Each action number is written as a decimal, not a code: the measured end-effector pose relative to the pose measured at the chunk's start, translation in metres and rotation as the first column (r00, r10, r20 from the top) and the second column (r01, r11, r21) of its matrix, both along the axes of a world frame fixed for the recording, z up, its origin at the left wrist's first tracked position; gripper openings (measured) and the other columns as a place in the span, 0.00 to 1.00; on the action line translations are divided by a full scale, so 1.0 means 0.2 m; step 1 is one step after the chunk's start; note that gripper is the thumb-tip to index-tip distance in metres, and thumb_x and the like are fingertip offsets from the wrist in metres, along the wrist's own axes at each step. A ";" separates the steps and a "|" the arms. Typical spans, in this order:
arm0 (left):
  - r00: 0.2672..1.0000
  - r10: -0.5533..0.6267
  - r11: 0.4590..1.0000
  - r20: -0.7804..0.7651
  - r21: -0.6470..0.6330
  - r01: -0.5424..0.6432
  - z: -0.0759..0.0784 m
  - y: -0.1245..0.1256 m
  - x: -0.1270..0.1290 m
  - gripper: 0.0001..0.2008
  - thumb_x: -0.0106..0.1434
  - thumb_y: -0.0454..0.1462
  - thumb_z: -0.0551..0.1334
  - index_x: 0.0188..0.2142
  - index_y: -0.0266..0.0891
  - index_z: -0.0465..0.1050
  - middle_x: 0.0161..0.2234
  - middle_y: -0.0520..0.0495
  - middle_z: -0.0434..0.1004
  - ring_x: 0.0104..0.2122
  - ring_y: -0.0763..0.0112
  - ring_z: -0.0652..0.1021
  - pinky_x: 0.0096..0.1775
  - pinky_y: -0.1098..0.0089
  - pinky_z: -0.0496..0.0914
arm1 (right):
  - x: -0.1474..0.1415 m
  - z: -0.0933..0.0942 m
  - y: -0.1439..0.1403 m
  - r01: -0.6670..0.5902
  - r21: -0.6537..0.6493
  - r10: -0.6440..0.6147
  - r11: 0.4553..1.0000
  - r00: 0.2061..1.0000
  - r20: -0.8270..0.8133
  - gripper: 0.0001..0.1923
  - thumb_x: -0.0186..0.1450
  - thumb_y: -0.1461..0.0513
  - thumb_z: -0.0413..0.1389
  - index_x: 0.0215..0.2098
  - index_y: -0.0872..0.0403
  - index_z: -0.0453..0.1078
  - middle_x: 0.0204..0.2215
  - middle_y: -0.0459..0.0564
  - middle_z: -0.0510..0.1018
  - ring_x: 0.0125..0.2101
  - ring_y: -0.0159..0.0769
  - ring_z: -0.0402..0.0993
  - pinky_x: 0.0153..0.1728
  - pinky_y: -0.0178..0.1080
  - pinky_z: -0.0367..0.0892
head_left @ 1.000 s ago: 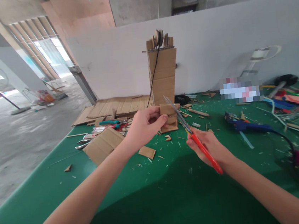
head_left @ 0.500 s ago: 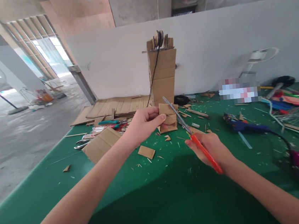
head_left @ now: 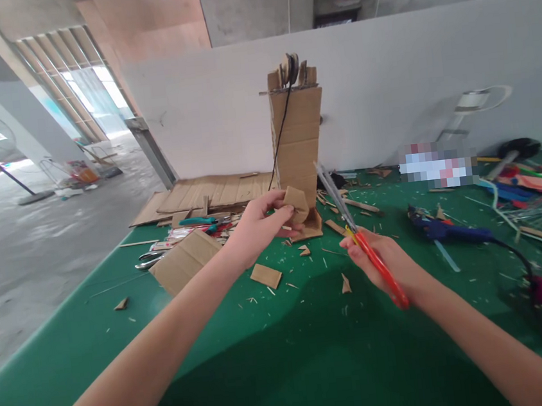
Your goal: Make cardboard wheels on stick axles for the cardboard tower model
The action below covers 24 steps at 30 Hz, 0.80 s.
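Observation:
My left hand [head_left: 259, 227] pinches a small brown cardboard piece [head_left: 297, 201] above the green table [head_left: 287, 356]. To its right, my right hand [head_left: 384, 262] grips red-handled scissors [head_left: 351, 227], blades pointing up and away, clear of the piece. A small cardboard offcut [head_left: 345, 283] lies on the table below the scissors. Behind the hands stands a tall cardboard tower [head_left: 299, 137] with a black cord running down from its top.
Cardboard sheets [head_left: 212, 193] and a flat cardboard panel [head_left: 187, 260] lie at the left, with pliers and small tools beside them. A blue glue gun [head_left: 443, 231] with a black cable lies at the right, near sticks and coloured clutter. A white partition wall backs the table.
The scissors have swung right, away from the cardboard piece. A small offcut now lies on the table. My left hand has turned the piece, which looks smaller.

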<state>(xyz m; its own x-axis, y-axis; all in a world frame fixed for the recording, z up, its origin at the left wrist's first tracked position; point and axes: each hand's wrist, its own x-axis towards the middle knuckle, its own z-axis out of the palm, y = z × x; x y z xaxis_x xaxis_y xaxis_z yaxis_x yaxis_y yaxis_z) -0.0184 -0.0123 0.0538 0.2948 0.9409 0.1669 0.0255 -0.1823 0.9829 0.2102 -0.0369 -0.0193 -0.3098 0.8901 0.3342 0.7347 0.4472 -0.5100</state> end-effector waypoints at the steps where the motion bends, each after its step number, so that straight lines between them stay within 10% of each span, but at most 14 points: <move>1: 1.000 -0.001 1.000 0.025 -0.013 0.001 0.00 0.00 0.00 0.09 0.61 0.32 0.56 0.41 0.35 0.69 0.38 0.44 0.73 0.29 0.75 0.77 0.34 0.70 0.75 | 0.01 0.00 0.01 -0.014 -0.009 0.014 1.000 1.000 0.027 0.18 0.66 0.50 0.43 0.37 0.53 0.67 0.33 0.52 0.74 0.30 0.38 0.72 0.33 0.42 0.66; 8: 0.989 0.123 0.992 0.075 -0.021 -0.122 0.00 0.01 0.00 0.08 0.59 0.31 0.59 0.39 0.34 0.65 0.35 0.45 0.72 0.27 0.75 0.77 0.27 0.74 0.72 | 0.01 0.03 -0.01 -0.055 -0.129 0.069 0.990 0.992 0.102 0.15 0.66 0.49 0.43 0.39 0.51 0.61 0.37 0.53 0.74 0.36 0.43 0.72 0.36 0.45 0.66; 24: 0.998 0.013 1.000 0.057 -0.005 -0.012 -0.04 0.00 0.02 0.08 0.56 0.34 0.63 0.35 0.33 0.69 0.31 0.48 0.72 0.28 0.76 0.75 0.29 0.73 0.71 | -0.01 0.04 -0.02 -0.047 -0.122 0.061 0.991 0.992 0.108 0.18 0.66 0.48 0.43 0.41 0.52 0.62 0.35 0.53 0.74 0.36 0.44 0.72 0.35 0.46 0.65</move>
<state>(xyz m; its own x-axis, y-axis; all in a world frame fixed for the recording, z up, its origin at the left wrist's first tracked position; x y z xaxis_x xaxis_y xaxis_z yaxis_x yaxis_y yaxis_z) -0.0143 -0.0120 0.0462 0.2731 0.9451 0.1792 -0.0288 -0.1782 0.9836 0.2087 -0.0407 -0.0113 -0.3877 0.9025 0.1875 0.7661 0.4286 -0.4789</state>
